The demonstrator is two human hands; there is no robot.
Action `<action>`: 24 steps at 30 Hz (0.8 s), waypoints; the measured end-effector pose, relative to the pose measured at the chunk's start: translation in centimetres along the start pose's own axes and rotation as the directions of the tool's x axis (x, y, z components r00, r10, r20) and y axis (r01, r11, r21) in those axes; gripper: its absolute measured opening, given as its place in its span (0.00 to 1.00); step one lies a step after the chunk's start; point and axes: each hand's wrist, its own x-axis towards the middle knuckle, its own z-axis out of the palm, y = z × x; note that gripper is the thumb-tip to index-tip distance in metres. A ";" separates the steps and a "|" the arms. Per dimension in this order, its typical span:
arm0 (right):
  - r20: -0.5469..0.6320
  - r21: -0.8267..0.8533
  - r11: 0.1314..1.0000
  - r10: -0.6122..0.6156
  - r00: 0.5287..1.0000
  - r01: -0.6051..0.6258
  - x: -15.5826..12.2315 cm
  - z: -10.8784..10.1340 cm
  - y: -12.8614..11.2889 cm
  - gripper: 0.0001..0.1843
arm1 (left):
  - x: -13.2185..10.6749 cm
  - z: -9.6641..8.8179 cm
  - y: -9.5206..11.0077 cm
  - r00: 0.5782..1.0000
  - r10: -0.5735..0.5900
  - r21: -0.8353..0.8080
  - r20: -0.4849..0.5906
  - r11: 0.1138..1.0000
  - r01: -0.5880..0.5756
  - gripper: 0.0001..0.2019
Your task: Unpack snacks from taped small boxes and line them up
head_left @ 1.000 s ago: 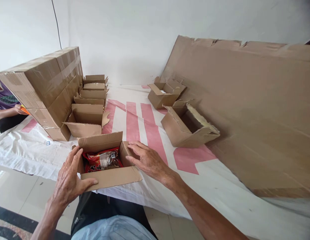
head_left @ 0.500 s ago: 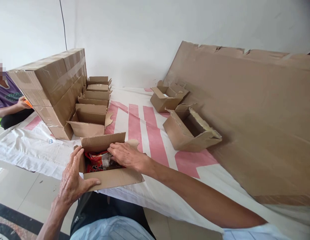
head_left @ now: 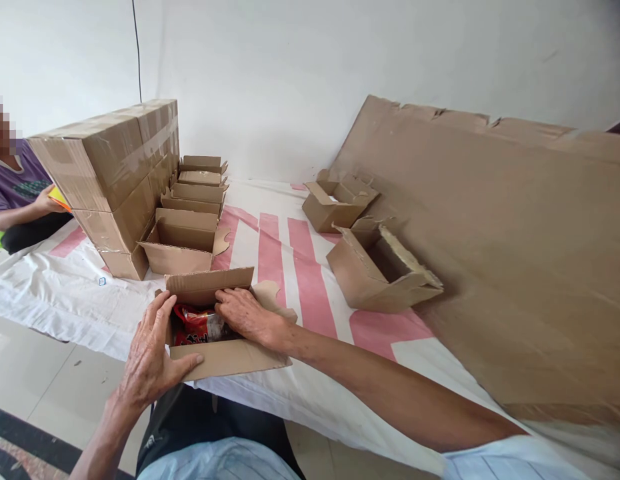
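At the front edge of the cloth-covered table sits an open cardboard box [head_left: 235,360], its flaps raised. Inside lies a red printed plastic packet [head_left: 195,327], with dark lettering and a partly clear section. My left hand [head_left: 153,353] grips the box's left end, thumb along the near flap and fingers over the far corner. My right hand [head_left: 247,317] reaches into the box from the right, its fingers curled down on the packet. Those fingertips are partly hidden by the packet and the box.
Several open cardboard boxes [head_left: 183,250] line up at left, beside a stack of taped cartons [head_left: 115,173]. Two more open boxes [head_left: 363,277] stand at right by a large cardboard sheet [head_left: 490,253] leaning on the wall. Behind the stack, a person's hand [head_left: 47,200] holds something yellow and orange.
My right hand has gone slightly deeper into the box, and the packet sits a little lower. My left hand keeps its hold. The view has shifted slightly.
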 end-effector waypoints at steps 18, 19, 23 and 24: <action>-0.070 0.096 0.995 0.023 0.997 -0.016 0.9 -7.9 -2.7 0.13 | 0.1 0.2 0.9 1.000 -0.028 0.051 -0.010 0.998 0.028 0.52; -0.114 0.147 0.989 0.042 0.993 -0.025 0.6 -8.8 -2.6 0.13 | 0.1 0.3 1.0 1.000 -0.024 0.046 -0.012 0.999 0.025 0.53; -0.229 0.416 0.905 0.197 0.953 -0.087 -1.2 -12.9 -1.6 0.10 | 0.2 0.3 1.2 0.999 0.001 0.045 -0.034 0.999 0.001 0.53; -0.239 0.479 0.871 0.244 0.940 -0.104 -1.6 -13.9 -1.4 0.10 | 0.3 0.3 1.2 0.999 0.010 0.050 -0.039 0.999 -0.008 0.52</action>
